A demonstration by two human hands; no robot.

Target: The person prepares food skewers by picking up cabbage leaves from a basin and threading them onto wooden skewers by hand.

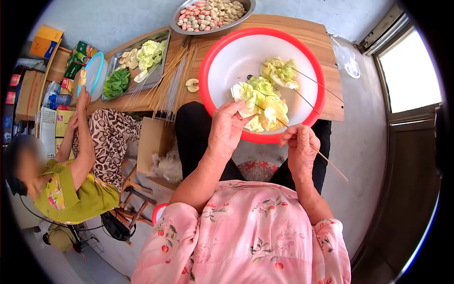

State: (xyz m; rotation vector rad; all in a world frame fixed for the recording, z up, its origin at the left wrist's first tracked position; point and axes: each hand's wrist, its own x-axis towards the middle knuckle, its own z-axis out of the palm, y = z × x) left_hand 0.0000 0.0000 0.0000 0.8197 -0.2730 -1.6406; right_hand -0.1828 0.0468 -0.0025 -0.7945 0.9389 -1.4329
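Observation:
My right hand (301, 146) is closed around a bamboo skewer (332, 164), whose rear end points down and to the right. Pale yellow-green lettuce leaves (274, 113) sit at the skewer's front end, over the near side of a white basin with a red rim (206, 64). With thumb and fingers pinched, my left hand (227, 127) holds a lettuce leaf (247, 110) beside them; its fingers partly hide the leaf. Inside the basin lie other skewered lettuce pieces (279, 72), their sticks leaning over the right rim.
Loose skewers (175, 78) and a round pale slice (192, 85) lie left of the basin. A metal tray (158, 57) holds lettuce, dark greens and pale slices. Behind stands a metal bowl (251, 9) of assorted pieces. A co-worker (78, 184) at left holds a skewered piece near a blue-rimmed basin (98, 66).

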